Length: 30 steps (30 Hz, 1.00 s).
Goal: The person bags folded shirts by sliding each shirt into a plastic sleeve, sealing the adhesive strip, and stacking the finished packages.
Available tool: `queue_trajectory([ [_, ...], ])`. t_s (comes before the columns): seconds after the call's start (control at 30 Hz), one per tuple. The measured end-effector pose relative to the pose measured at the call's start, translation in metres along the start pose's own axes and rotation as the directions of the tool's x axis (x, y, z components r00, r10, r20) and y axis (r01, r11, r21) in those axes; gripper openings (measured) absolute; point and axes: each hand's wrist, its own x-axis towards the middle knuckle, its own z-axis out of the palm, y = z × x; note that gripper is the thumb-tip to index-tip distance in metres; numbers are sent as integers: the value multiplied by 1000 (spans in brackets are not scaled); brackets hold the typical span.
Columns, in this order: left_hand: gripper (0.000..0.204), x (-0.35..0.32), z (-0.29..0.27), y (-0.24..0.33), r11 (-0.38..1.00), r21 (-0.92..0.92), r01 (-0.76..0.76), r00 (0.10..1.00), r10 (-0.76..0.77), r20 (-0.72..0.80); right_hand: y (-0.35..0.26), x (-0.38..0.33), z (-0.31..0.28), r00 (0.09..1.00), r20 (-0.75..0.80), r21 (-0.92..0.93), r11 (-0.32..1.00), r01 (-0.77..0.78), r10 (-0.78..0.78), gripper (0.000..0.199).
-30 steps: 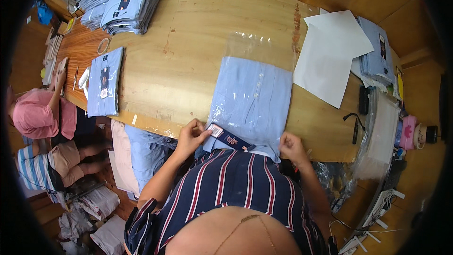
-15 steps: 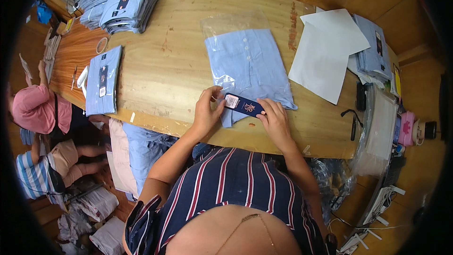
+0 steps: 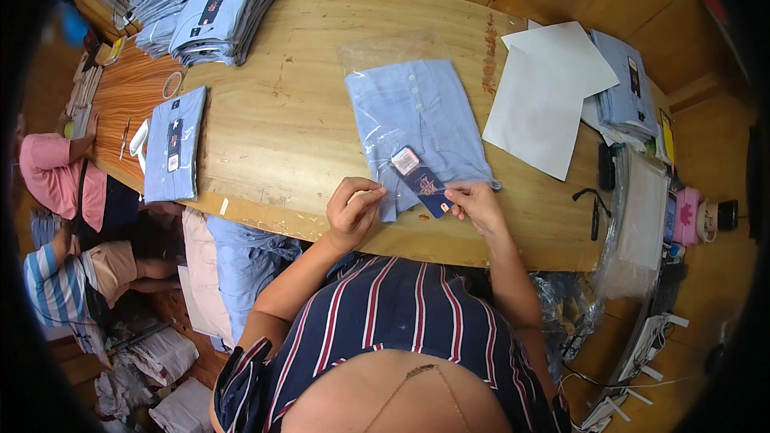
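Head view: one bagged blue shirt [image 3: 417,116], one dark tag [image 3: 423,182] pinched by right hand [image 3: 477,204] fingers; left hand [image 3: 351,212] curled, empty

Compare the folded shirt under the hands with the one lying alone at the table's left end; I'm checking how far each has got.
The shirt under the hands sits partly inside a clear plastic bag, its dark tag pinched by the right hand; the left-end shirt lies untouched, its tag flat on its front. The near one lies askew, the other squarer to the edge. Both are light blue and folded.
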Motion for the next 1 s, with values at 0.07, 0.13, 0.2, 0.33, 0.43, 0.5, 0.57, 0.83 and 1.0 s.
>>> queue_trajectory([
  [0.07, 25, -2, -2, -1, 999, 17, -40, 999, 40, 16, 1, 2, -1, 999, 27, 132, 991, -21, 18, 41],
  [0.13, 26, -4, -2, 0, 998, -1, -65, 997, 65, 43, -4, 3, 23, 959, 67, 373, 898, 233, -276, 52],
  [0.2, 27, -6, -2, 0, 998, -16, -60, 996, 61, 64, -3, 1, 30, 898, 87, 498, 800, 336, -432, 61],
  [0.33, 29, -19, -7, -6, 999, -24, 28, 989, -24, 144, 18, -22, 22, 897, 33, 398, 829, 393, -441, 56],
  [0.43, 33, -30, 0, -1, 956, -60, 288, 954, -280, 109, 36, -42, -20, 947, -121, -30, 954, 297, -299, 48],
  [0.5, 39, -39, 8, -7, 855, -170, 490, 871, -475, 123, 41, -47, -47, 918, -325, -381, 920, 93, -228, 43],
  [0.57, 37, -46, 16, -17, 785, -243, 569, 822, -553, 137, 19, -34, -53, 747, -207, -751, 592, 293, -632, 39],
  [0.83, 14, -41, 12, -31, 642, -403, 653, 747, -633, 203, 9, 15, -88, 854, 7, -463, 756, 463, -520, 34],
  [1.0, 5, -35, -1, -30, 234, -627, 743, 526, -783, 332, 3, -1, -81, 886, 111, -421, 786, 453, -451, 35],
])
